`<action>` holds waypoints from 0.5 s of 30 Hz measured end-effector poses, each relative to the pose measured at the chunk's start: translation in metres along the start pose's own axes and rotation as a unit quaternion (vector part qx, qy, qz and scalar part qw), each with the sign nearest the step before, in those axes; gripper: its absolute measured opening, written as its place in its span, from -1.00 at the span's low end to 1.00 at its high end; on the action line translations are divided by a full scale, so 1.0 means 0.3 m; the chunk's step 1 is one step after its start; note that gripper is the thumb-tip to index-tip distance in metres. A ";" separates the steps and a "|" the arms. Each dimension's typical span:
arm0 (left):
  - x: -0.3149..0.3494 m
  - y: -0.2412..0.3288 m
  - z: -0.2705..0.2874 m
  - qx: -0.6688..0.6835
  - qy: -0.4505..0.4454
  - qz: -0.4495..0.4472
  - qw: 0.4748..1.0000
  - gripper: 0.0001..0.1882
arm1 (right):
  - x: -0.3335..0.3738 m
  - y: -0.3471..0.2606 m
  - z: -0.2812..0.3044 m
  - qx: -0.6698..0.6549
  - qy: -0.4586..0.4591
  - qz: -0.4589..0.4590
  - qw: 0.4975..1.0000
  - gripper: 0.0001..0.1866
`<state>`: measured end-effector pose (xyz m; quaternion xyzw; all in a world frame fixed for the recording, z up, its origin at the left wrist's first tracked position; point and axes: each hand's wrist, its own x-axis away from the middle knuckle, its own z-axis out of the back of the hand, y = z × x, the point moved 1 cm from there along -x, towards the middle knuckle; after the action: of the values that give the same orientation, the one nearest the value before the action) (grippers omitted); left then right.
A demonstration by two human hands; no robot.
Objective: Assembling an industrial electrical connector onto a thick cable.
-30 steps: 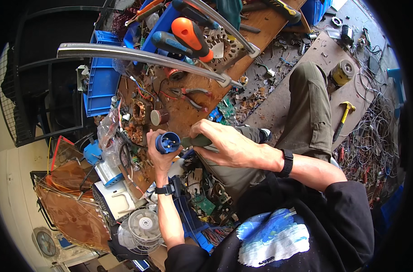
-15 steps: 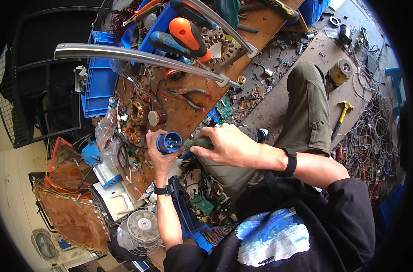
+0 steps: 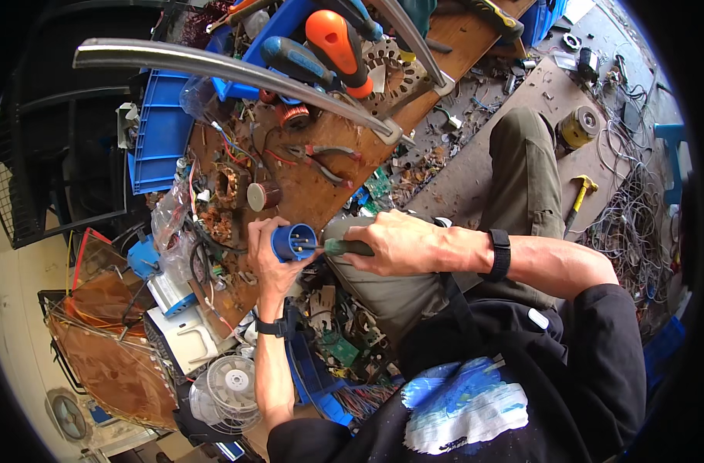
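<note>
Left hand: the left hand, just left of the frame's middle, was closed around a blue round plug, its open face turned toward the right.
Right hand: the right hand, at the frame's middle, was wrapped tight round the dark green handle of a screwdriver, whose tip reached into the face of the plug.
Plug: it sat between the two hands, held above the lower edge of the wooden board, touching only the left hand and the tool's tip.
Wrists: a black watch circled the left wrist, a black band the right one.
Board: it ran from the middle left up toward the upper right of the frame, strewn with wires and small parts; a pair of pliers lay on it above the hands, and a small copper coil stood farther up.
Upper frame: a blue tray sat at upper left beside the board, and an orange-handled screwdriver lay in a blue bin at top centre; a long curved metal bar crossed over both.
Right side: a yellow-handled hammer lay on the floor among tangled wires, right of the person's knee in olive trousers.
Lower left: a small white fan stood below the left forearm.
</note>
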<state>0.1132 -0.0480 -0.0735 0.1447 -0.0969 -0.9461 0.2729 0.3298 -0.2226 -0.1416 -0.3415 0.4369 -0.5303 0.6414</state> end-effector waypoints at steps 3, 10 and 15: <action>0.000 -0.008 0.002 -0.011 -0.003 0.003 1.000 -0.22 | -0.010 0.000 -0.007 0.124 -0.046 0.046 0.990 -0.53; -0.016 -0.005 0.018 -0.014 -0.031 0.021 0.999 -0.24 | -0.012 -0.001 0.006 0.114 -0.010 0.072 0.991 -0.42; -0.024 -0.011 0.021 -0.011 -0.027 0.007 1.000 -0.24 | -0.021 -0.006 0.016 -0.516 -0.118 -0.348 0.774 -0.46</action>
<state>0.1154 -0.0407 -0.0669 0.1156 -0.0945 -0.9486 0.2789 0.3331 -0.2168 -0.1370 -0.8098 0.4174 -0.3677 0.1867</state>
